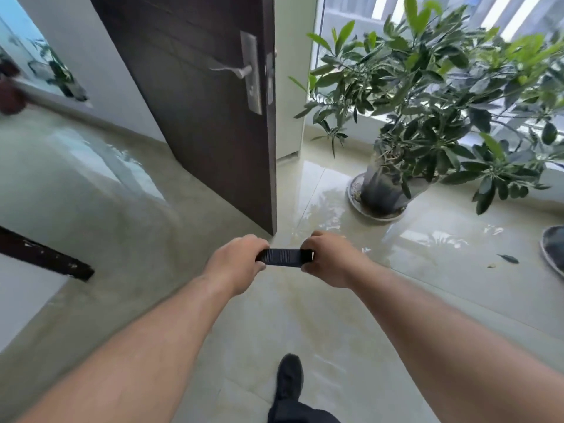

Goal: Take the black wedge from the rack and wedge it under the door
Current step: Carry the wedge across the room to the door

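Note:
A black ribbed wedge [284, 257] is held level between both hands in the middle of the view, above the floor. My left hand [236, 263] grips its left end and my right hand [328, 260] grips its right end; the fingers cover both tips. The dark brown door [195, 96] stands open just beyond the hands. Its lower front corner [272, 228] sits close above and between the hands. A silver lever handle [241, 70] is mounted on the door face.
A large potted plant [406, 141] on a saucer stands on the glossy tiled floor [320, 325] to the right of the door. A second pot's edge [554, 251] shows at the far right. My black shoe [290, 377] is at the bottom. A dark door frame base [45, 257] lies left.

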Demonstrator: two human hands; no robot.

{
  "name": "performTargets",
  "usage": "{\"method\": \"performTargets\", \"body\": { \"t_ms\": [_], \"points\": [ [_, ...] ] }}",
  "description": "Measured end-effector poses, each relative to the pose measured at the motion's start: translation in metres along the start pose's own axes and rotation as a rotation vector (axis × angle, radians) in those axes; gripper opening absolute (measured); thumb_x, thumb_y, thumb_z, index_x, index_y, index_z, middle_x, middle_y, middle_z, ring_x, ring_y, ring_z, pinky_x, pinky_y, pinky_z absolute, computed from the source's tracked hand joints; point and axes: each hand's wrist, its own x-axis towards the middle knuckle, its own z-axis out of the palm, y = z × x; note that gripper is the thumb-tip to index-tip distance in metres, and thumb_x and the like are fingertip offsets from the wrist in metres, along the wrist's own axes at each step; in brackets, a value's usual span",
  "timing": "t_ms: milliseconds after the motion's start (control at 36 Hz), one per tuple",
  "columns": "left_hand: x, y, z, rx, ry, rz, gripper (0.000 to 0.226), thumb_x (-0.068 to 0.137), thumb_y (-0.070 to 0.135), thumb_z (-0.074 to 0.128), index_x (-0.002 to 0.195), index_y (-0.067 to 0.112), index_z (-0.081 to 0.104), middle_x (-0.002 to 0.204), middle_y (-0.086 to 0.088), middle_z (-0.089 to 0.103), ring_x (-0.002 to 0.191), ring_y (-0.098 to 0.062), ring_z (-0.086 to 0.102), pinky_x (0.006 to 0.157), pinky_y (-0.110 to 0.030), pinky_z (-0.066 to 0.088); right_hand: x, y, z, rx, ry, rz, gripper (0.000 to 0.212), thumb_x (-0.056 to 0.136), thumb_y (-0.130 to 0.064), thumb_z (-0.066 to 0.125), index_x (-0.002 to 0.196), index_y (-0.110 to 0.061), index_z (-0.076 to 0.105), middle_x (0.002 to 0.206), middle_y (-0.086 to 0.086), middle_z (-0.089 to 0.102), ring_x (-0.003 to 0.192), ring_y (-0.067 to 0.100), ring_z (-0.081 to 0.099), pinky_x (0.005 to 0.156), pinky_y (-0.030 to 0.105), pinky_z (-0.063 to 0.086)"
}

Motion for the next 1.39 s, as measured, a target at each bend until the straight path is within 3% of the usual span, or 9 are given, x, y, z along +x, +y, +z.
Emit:
{"method": "performTargets", "body": {
  "t_ms": [111,250,444,639,750,1028,1222,1306,1389],
  "points": [
    [0.031,-0.026,-0.010,0.002,0.003,0.002,0.019,0.092,0.029,0.063,0.111,0.034,0.060,0.105,0.008,0.060,0.103,-0.023,0.059,0.084,-0.044,0.053,0.042,-0.006,-0.002,0.010,0.001,0.000,0.027,0.096,-0.031,0.071,0.120,-0.020,0.073,0.108,-0.006,0.047,0.097,0.025,0.058,0.078,0.028,0.036],
    [0.064,-0.060,-0.015,-0.004,-0.020,0.008,0.021,0.091,0.029,0.065,0.110,0.035,0.059,0.104,0.009,0.060,0.103,-0.023,0.060,0.084,-0.045,0.054,0.085,-0.014,0.003,0.017,-0.029,0.007,0.027,0.093,-0.033,0.073,0.117,-0.019,0.074,0.107,-0.003,0.049,0.109,0.030,0.065,0.085,0.034,0.048],
    [0.113,-0.105,-0.012,-0.005,-0.074,0.051,0.023,0.091,0.029,0.065,0.111,0.036,0.059,0.106,0.011,0.060,0.103,-0.022,0.060,0.084,-0.044,0.054,0.135,-0.024,0.016,0.066,-0.053,0.086,0.031,0.092,-0.032,0.075,0.120,-0.019,0.075,0.120,0.005,0.060,0.108,0.029,0.064,0.091,0.039,0.055],
    [0.167,-0.157,-0.015,-0.013,-0.141,0.124,0.021,0.091,0.028,0.065,0.110,0.036,0.060,0.107,0.012,0.062,0.102,-0.022,0.062,0.084,-0.045,0.055,0.187,-0.042,0.027,0.101,-0.040,0.193,0.031,0.093,-0.031,0.075,0.122,-0.019,0.075,0.121,0.003,0.061,0.103,0.026,0.062,0.085,0.033,0.049],
    [0.196,-0.192,-0.021,-0.006,-0.167,0.174,0.024,0.091,0.029,0.066,0.113,0.036,0.059,0.111,0.012,0.063,0.105,-0.021,0.061,0.085,-0.046,0.054,0.223,-0.060,0.035,0.131,-0.036,0.255,0.029,0.091,-0.032,0.076,0.118,-0.021,0.075,0.117,0.002,0.060,0.109,0.029,0.065,0.094,0.041,0.056],
    [0.275,-0.268,-0.035,0.089,-0.224,0.314,0.024,0.091,0.025,0.064,0.111,0.035,0.058,0.105,0.011,0.059,0.106,-0.021,0.058,0.078,-0.038,0.050,0.302,-0.096,0.056,0.218,0.005,0.396,0.025,0.092,-0.031,0.076,0.115,-0.021,0.075,0.115,0.001,0.059,0.104,0.027,0.065,0.093,0.043,0.057],
    [0.324,-0.296,-0.005,0.106,-0.235,0.384,0.020,0.090,0.021,0.064,0.106,0.031,0.061,0.104,0.009,0.059,0.103,-0.020,0.057,0.078,-0.038,0.050,0.348,-0.080,0.096,0.256,0.028,0.435,0.027,0.092,-0.031,0.076,0.115,-0.018,0.073,0.118,0.003,0.059,0.103,0.028,0.067,0.093,0.045,0.059],
    [0.345,-0.310,0.033,0.105,-0.226,0.398,0.022,0.090,0.021,0.066,0.107,0.033,0.060,0.103,0.012,0.058,0.100,-0.018,0.057,0.071,-0.033,0.042,0.369,-0.060,0.132,0.264,0.036,0.440,0.030,0.092,-0.035,0.077,0.117,-0.019,0.070,0.118,0.000,0.057,0.102,0.026,0.066,0.092,0.043,0.058],
    [0.365,-0.324,0.070,0.091,-0.220,0.400,0.024,0.090,0.022,0.066,0.110,0.035,0.060,0.105,0.012,0.058,0.101,-0.017,0.058,0.073,-0.035,0.047,0.389,-0.036,0.167,0.280,0.042,0.432,0.030,0.093,-0.036,0.075,0.117,-0.021,0.069,0.117,-0.001,0.055,0.101,0.024,0.065,0.092,0.042,0.058]
  ]
}}
